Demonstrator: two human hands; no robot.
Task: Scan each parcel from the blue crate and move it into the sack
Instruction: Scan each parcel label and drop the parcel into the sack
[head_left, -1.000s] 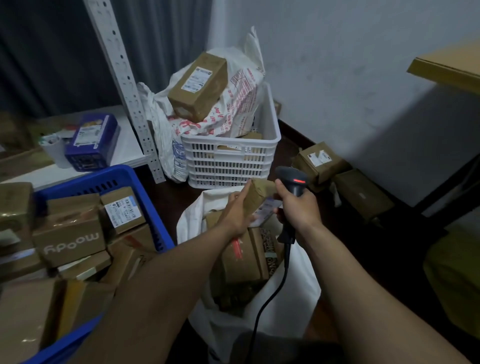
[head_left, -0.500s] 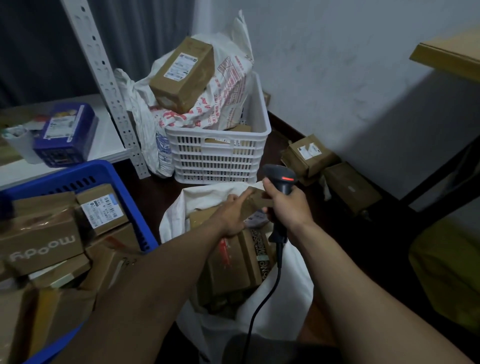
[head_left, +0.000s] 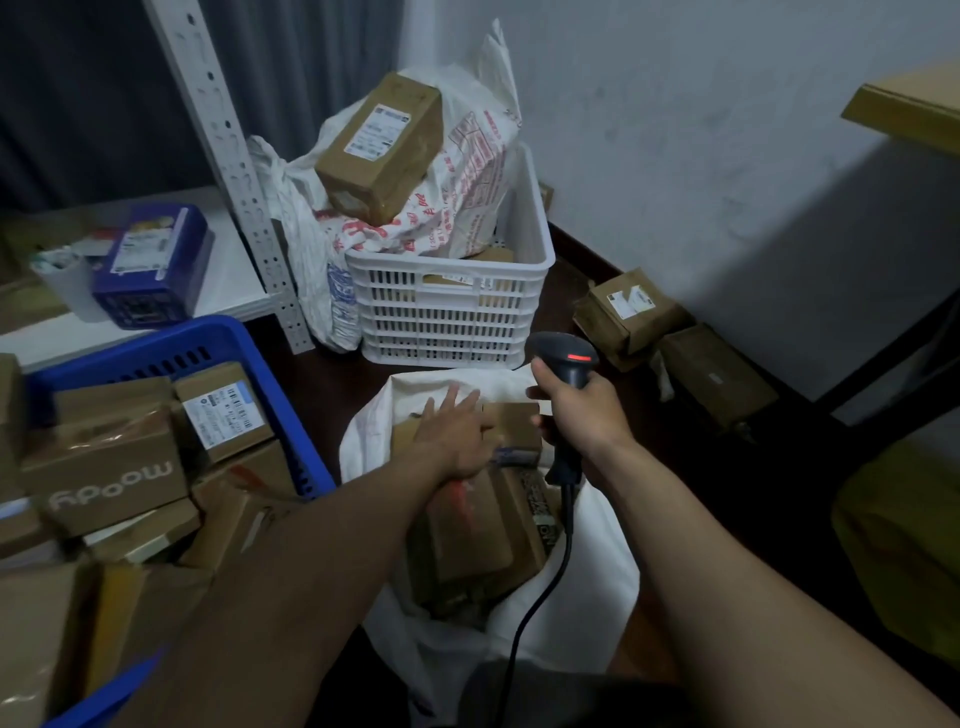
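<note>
The left hand (head_left: 457, 434), fingers spread, presses a parcel (head_left: 513, 417) onto the heap in the sack (head_left: 595, 571) beneath it; the right hand (head_left: 584, 411) grips the scanner (head_left: 563, 357) alongside. With the sack near full, the parcel could slide off the pile.

White slatted basket (head_left: 447, 312) stands at centre back on the dark floor (head_left: 332, 384). A red-printed bag (head_left: 467, 171) fills it, and a labelled brown box (head_left: 382, 148) lies tilted on the bag. A thin white bag (head_left: 311, 249) hangs between basket and perforated post (head_left: 228, 156). Left of the post, a white shelf (head_left: 228, 270) bears a labelled blue box (head_left: 150, 265) and, just beside it, a white cup (head_left: 67, 280). By the wall (head_left: 727, 130) at right, a labelled carton (head_left: 628, 312) and a darker carton (head_left: 717, 379) lie side by side. Dark curtain (head_left: 78, 93) at upper left; yellow bundle (head_left: 898, 540) at lower right.
</note>
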